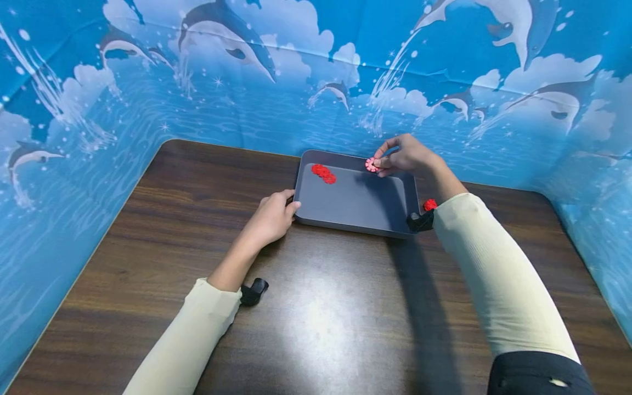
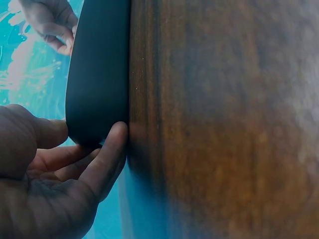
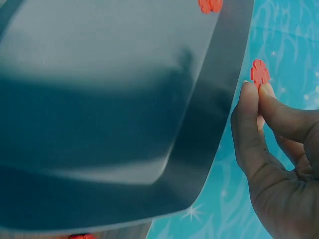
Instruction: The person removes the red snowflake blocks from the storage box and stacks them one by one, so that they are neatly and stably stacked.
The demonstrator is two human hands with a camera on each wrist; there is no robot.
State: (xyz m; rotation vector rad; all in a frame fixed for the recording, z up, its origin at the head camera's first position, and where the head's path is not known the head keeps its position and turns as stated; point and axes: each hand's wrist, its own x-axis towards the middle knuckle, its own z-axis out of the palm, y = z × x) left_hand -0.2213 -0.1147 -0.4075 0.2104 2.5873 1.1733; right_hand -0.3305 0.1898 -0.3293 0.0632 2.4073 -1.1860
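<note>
A shallow dark grey tray [image 1: 350,203] lies on the wooden table. My left hand [image 1: 273,216] grips its near left corner, the thumb at the rim and the fingers against the outer wall, as the left wrist view shows. Between thumb and fingertips, my right hand [image 1: 407,154] pinches a red, flower-shaped notched plastic disc [image 3: 259,72]. That disc is held up over the tray's far right side in the head view. Overlapping red notched discs [image 1: 323,174] lie in a short row in the tray's far left part.
More red discs [image 1: 430,204] sit in a small heap on the table [image 1: 316,307], just right of the tray and beside the right forearm. A blue dolphin-print cloth [image 1: 276,109] rises behind the table's far edge and along both sides.
</note>
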